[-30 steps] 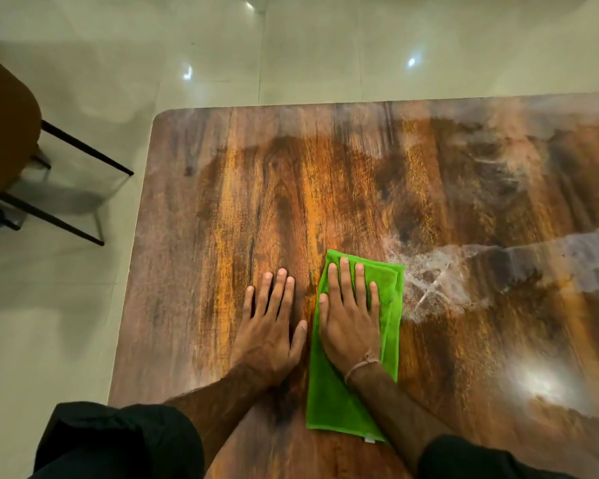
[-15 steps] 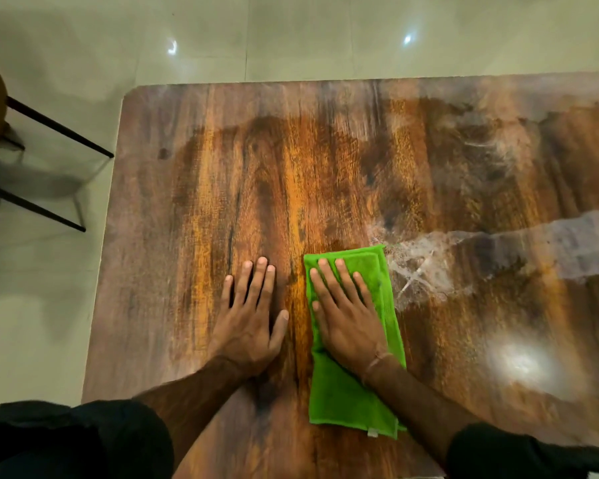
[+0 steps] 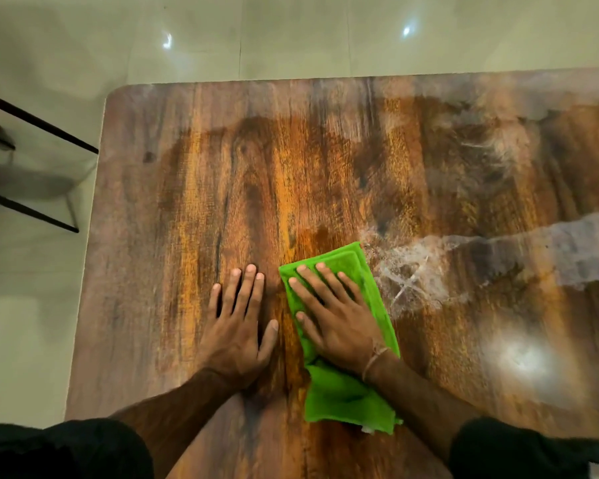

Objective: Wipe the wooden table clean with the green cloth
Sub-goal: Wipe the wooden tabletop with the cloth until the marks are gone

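The right hand [image 3: 339, 323] presses flat on the folded green cloth [image 3: 343, 392], fingers [image 3: 310, 283] straight and slightly spread, near the table's [image 3: 187, 202] front edge. Just beside it the left hand [image 3: 237, 330] rests palm-down on bare wood, fingers straight (thumb out). A whitish smear [image 3: 415, 271] lies right of the cloth.

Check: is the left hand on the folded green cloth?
No, the left hand lies flat on the brown wooden table beside the folded green cloth, which only the right hand presses.
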